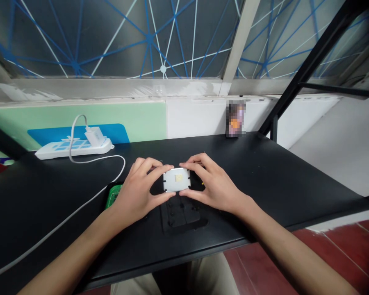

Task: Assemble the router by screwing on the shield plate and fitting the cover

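Silver-white, the small plate [170, 185] is held over the worktop [264, 176] between left hand [140, 188] and right hand [213, 182], neither clearly nearer; its long axis runs hand to hand; each pinches across its width, thumb toward the front edge.

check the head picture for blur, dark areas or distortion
Head view: pale plate between left hand and right hand bright, edges readable; head view: black moulded piece below blends into the black tabletop; head view: upright object at the back pixelated; head view: top right corner dark, forearms seemingly wide-angle stretched.
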Available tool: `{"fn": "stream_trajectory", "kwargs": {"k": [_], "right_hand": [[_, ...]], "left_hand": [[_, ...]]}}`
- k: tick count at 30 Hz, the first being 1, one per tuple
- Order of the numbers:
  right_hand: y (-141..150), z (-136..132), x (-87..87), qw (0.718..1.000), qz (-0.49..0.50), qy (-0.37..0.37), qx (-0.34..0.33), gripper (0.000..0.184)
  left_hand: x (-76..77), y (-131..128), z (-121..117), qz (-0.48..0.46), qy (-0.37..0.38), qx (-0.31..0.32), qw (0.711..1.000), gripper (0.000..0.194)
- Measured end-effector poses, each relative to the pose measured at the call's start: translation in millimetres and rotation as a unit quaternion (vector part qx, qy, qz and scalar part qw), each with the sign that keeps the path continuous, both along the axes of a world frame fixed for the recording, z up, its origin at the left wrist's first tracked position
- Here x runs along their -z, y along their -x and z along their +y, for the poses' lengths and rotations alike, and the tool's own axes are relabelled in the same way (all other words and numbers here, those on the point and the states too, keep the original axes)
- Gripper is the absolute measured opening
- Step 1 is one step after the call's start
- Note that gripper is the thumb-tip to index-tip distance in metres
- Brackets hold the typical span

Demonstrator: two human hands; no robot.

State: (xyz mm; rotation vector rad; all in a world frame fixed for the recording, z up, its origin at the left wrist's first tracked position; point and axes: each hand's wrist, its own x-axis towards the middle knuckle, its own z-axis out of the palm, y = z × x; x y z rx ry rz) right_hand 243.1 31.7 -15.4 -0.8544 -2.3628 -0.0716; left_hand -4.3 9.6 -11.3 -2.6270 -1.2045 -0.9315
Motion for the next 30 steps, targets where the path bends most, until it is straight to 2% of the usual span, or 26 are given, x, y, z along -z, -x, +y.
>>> {"fn": "stream_trajectory", "kwargs": {"k": [13, 22, 30], "right_hand": [[-0.3, 1.9, 1.6, 0.999, 0.028, -0.042, -0.001, 0.056], [-0.7, 1.2, 3.5, 0.999, 0.045, -0.013, -0.013, 0.053], [-0.2, -0.9, 1.8, 0.998, 0.047, 0.031, -0.015, 0.056]], "left_hand": [[-1.4, 0.2, -0.5, -0.001, -0.024, -0.018, 1.0, 0.051], [0.3, 0.5, 1.5, 0.01, -0.007, -0.027, 1.0, 0.053], [-0.7, 3.0, 0.1, -0.008, 0.014, -0.003, 1.0, 0.051]]}}
